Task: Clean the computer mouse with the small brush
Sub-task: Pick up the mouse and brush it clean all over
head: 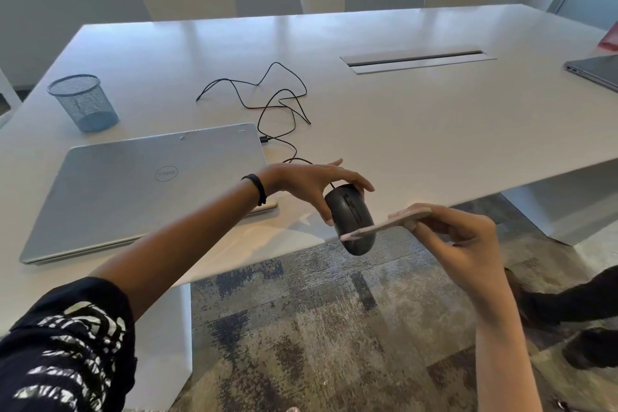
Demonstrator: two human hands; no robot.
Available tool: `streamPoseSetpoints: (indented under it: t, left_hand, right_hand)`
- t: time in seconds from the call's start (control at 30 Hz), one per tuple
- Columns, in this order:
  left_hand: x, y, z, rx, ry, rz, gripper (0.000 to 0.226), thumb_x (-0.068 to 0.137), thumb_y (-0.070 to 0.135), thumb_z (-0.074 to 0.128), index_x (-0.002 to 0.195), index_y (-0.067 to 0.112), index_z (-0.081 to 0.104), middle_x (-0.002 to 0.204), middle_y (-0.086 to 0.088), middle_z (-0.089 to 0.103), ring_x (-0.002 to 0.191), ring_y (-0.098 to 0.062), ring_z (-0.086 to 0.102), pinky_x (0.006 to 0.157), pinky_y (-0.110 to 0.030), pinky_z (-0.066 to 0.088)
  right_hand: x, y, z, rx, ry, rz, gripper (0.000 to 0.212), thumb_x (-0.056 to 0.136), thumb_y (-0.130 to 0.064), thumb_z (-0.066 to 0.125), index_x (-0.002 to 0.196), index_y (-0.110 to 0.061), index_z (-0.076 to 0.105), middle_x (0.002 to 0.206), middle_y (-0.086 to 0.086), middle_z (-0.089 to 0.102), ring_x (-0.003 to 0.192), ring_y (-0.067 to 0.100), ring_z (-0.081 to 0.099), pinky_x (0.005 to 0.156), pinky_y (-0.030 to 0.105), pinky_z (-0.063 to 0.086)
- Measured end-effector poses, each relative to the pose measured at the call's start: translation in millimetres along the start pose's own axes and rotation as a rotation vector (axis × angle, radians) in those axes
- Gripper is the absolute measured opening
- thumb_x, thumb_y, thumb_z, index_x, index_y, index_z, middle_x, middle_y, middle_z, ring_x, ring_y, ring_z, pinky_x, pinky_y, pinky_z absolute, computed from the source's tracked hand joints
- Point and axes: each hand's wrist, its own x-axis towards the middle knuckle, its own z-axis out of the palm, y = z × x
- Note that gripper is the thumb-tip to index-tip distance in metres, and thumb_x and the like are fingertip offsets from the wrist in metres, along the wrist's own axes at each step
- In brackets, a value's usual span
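Got the black mouse point(351, 221) pinched in my left hand point(311, 184), fingers up top and thumb on the side, held off the near edge of the white table point(418, 117). My right hand point(468, 244), at 3 o'clock from it, is closed around the small brush point(384, 226), tip touching the mouse's lower end. Closed laptop point(133, 191) sits at 9 o'clock.

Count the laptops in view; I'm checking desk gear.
2: one closed silver laptop at the table's near left, one grey laptop cut off at the right edge. Others may sit out of frame.
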Motion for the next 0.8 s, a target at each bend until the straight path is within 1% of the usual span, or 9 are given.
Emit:
streamPoseSetpoints:
  t: [0.07,0.17,0.2,0.3,0.4,0.5,0.6,0.7,0.8]
  left_hand:
    - [1.8,-0.2,-0.3,0.001,-0.001,-0.002,0.078,0.071,0.016,0.08,0.138,0.02,0.04,0.134,0.001,0.051,0.131,-0.008,0.039,0.117,-0.046,-0.011]
    - [3.9,0.1,-0.5,0.009,-0.005,-0.003,0.078,0.07,0.019,0.081,0.137,0.021,0.04,0.136,0.001,0.051,0.131,-0.008,0.039,0.117,-0.046,-0.011]
    - [4.4,0.1,-0.3,0.01,-0.006,-0.004,0.079,0.07,0.019,0.082,0.137,0.021,0.04,0.136,0.001,0.051,0.131,-0.008,0.039,0.117,-0.046,-0.011]
    - [4.9,0.2,-0.4,0.015,-0.006,0.0,0.079,0.07,0.019,0.082,0.137,0.02,0.04,0.137,0.002,0.05,0.132,-0.006,0.037,0.117,-0.046,-0.011]
    - [5.1,0.9,-1.4,0.02,-0.001,0.002,0.081,0.069,0.017,0.082,0.138,0.019,0.04,0.137,0.001,0.05,0.132,-0.007,0.038,0.117,-0.046,-0.011]
    - [5.2,2.3,-1.8,0.023,0.002,-0.001,0.079,0.07,0.017,0.082,0.137,0.019,0.04,0.138,0.001,0.049,0.133,-0.007,0.038,0.117,-0.047,-0.011]
    - [4.5,2.9,-1.3,0.019,0.002,-0.003,0.079,0.07,0.018,0.081,0.136,0.018,0.039,0.138,0.003,0.049,0.134,-0.007,0.036,0.117,-0.047,-0.011]
    - [4.0,2.7,-1.0,0.018,0.002,-0.009,0.078,0.071,0.018,0.081,0.136,0.02,0.039,0.138,0.005,0.049,0.133,-0.006,0.036,0.117,-0.044,-0.011]
    - [2.9,2.3,-1.3,0.018,0.005,-0.024,0.078,0.072,0.019,0.081,0.137,0.02,0.039,0.136,0.003,0.05,0.132,-0.007,0.038,0.117,-0.043,-0.012]
  right_hand:
    - [4.1,0.4,5.4,0.05,0.069,0.02,0.033,0.08,-0.017,0.069,0.101,-0.042,0.073,0.091,-0.025,0.074,0.084,0.001,0.072,0.076,0.013,0.054]
    - [11.0,3.5,18.3,0.111,0.166,0.093,0.026,0.081,-0.022,0.071,0.096,-0.043,0.074,0.087,-0.017,0.076,0.082,0.008,0.073,0.076,0.019,0.056]
    - [12.9,5.5,21.8,0.102,0.186,0.109,0.027,0.082,-0.019,0.072,0.093,-0.043,0.073,0.086,-0.016,0.076,0.081,0.009,0.074,0.075,0.019,0.057]
    - [13.5,11.0,26.8,-0.016,0.153,0.133,0.035,0.083,-0.007,0.073,0.091,-0.041,0.069,0.08,-0.022,0.074,0.073,0.002,0.072,0.068,0.014,0.055]
    - [11.8,12.7,27.0,-0.076,0.151,0.142,0.036,0.083,-0.005,0.073,0.087,-0.04,0.067,0.077,-0.023,0.072,0.069,0.001,0.07,0.065,0.011,0.054]
    - [15.1,12.4,29.2,-0.04,0.279,0.15,0.028,0.084,-0.009,0.073,0.087,-0.036,0.068,0.079,-0.016,0.074,0.071,0.008,0.072,0.067,0.016,0.056]
    - [19.9,10.2,34.6,-0.001,0.372,0.159,0.023,0.084,-0.012,0.073,0.087,-0.035,0.068,0.079,-0.017,0.074,0.072,0.009,0.072,0.068,0.017,0.057]
    - [20.7,11.5,36.7,0.005,0.365,0.188,0.023,0.084,-0.011,0.072,0.085,-0.034,0.067,0.08,-0.01,0.074,0.073,0.014,0.073,0.07,0.024,0.059]
    - [19.2,16.4,30.8,0.019,0.306,0.226,0.02,0.084,-0.007,0.07,0.081,-0.026,0.066,0.079,-0.007,0.075,0.07,0.013,0.074,0.066,0.024,0.06]
